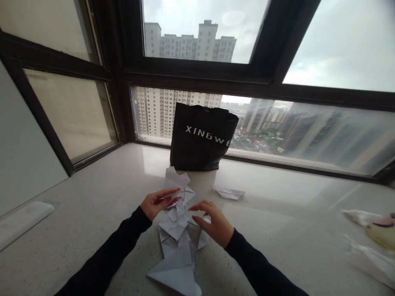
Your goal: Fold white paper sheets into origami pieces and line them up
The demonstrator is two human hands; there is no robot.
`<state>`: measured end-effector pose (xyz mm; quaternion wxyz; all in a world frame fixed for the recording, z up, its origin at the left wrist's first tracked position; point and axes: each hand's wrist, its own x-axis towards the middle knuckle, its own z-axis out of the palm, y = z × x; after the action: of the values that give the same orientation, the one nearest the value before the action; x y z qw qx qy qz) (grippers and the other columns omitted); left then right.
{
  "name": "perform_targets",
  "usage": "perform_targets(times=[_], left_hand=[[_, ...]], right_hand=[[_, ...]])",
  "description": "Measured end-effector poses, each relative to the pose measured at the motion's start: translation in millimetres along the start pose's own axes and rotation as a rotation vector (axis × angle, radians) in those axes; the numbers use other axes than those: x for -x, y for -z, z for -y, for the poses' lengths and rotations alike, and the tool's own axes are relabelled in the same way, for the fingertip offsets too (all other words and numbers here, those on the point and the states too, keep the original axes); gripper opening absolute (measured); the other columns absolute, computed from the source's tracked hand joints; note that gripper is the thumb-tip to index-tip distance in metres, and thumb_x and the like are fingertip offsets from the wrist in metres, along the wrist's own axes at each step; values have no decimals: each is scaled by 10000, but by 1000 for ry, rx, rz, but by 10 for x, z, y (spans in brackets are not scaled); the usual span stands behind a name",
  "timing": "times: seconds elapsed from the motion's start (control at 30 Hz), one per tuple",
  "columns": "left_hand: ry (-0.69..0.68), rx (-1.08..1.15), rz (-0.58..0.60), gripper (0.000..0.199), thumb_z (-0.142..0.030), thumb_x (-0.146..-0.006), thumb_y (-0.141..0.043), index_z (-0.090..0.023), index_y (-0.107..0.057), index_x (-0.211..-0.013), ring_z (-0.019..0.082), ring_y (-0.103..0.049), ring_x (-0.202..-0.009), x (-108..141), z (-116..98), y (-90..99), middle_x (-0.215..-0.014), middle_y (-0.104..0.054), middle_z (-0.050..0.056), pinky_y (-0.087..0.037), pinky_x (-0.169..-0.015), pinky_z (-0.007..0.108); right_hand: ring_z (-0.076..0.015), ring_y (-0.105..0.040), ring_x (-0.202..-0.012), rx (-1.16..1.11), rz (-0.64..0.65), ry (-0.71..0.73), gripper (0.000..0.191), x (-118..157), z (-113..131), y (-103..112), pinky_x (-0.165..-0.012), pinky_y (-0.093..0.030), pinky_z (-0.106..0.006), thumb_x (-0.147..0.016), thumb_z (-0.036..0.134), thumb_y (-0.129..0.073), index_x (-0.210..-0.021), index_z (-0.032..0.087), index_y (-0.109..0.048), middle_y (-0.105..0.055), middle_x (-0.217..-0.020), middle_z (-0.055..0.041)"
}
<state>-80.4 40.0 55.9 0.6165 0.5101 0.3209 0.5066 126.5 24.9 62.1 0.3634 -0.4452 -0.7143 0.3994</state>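
Folded white paper pieces (175, 265) lie in an overlapping line on the pale countertop, running from the near edge of view toward the bag. My left hand (159, 202) reaches in from the left, thumb and fingers apart, in front of the farthest folded paper piece (177, 179). Whether its fingertips touch that paper, I cannot tell. On the other side, my right hand (212, 222) hovers with curved, parted fingers and nothing between them. Below it stands a small folded paper piece (203, 240). Between the hands sits a squarish folded paper piece (175, 224).
A black bag with white letters (200, 144) stands upright against the window. One flat folded paper strip (228, 192) lies right of the line. Clear plastic wrapping with something yellow (381, 230) is at the far right, and a white long object (26, 220) at the left.
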Motion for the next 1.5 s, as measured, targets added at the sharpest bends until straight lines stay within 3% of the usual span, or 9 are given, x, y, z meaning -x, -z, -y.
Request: perform_targets(times=[0.13, 0.33, 0.5, 0.67, 0.8, 0.93, 1.1, 1.27, 1.5], left_hand=[[-75, -31, -75, 390, -280, -618, -659, -136, -588, -974, 214, -581, -887, 7, 23, 15, -1069, -581, 88, -387, -889, 355], [-53, -10, -26, 390, -267, -622, -660, -139, -586, -983, 227, -567, -913, 9, 78, 14, -1089, -567, 96, -371, -904, 375], [-24, 0, 10, 350, -268, -628, -657, -142, -606, -950, 220, -567, -913, 29, 126, -27, -1076, -576, 94, -380, -898, 360], [-8, 20, 31, 352, -280, -621, -660, -145, -606, -942, 214, -579, -888, 37, 160, -66, -1085, -569, 92, -407, -866, 340], [-6, 19, 50, 417, -294, -611, -668, -149, -572, -990, 215, -594, -852, 16, 191, -78, -1026, -598, 96, -436, -816, 324], [-1, -41, 62, 537, -312, -624, -655, -174, -468, -1108, 225, -611, -803, 28, 196, -82, -961, -607, 96, -481, -694, 297], [58, -63, 101, 640, -295, -664, -620, -233, -310, -1220, 233, -618, -779, 106, 162, -150, -1054, -535, 103, -503, -608, 295], [103, -68, 197, 513, -249, -641, -639, -202, -466, -1122, 216, -612, -783, 162, 171, -262, -1099, -529, 98, -497, -585, 252], [179, 11, 383, 503, -228, -676, -620, -191, -437, -1143, 222, -625, -760, 243, 234, -327, -880, -636, 85, -498, -606, 297]], right_hand=[[-200, -448, -892, 551, 157, 235, 278, 146, 115, -160, -777, -314, -334, -664, 57, -530, -868, 232, -606, -575, -919, -38], [-171, -505, -712, 790, 212, 133, 175, 176, 250, -251, -656, -335, -289, -763, 322, -494, -704, 190, -594, -607, -714, -28], [-196, -495, -739, 774, 238, 65, 344, 303, 190, -285, -641, -338, -292, -561, 467, -650, -748, 189, -572, -590, -767, -29], [-179, -477, -761, 659, 235, -44, 310, 413, 75, -312, -663, -343, -268, -483, 313, -734, -719, 197, -570, -560, -792, -11], [-173, -468, -736, 579, 139, -84, 475, 448, 37, -326, -662, -350, -274, -452, 288, -744, -868, 183, -540, -547, -792, -15], [-173, -464, -752, 536, 154, -92, 285, 461, 23, -315, -663, -351, -274, -473, 233, -726, -700, 181, -563, -552, -780, -10], [-114, -470, -594, 227, 229, -162, 150, 405, 138, -66, -543, -370, -227, -568, 225, -654, -609, 163, -523, -539, -629, 18], [-84, -463, -491, -180, 183, -136, 199, 284, 363, 321, -460, -373, -208, -657, 316, -584, -712, 181, -448, -496, -551, 53], [-111, -525, -538, 342, -45, 43, 131, 186, 463, 494, -493, -424, -243, -747, 204, -461, -838, 201, -555, -561, -728, -10]])
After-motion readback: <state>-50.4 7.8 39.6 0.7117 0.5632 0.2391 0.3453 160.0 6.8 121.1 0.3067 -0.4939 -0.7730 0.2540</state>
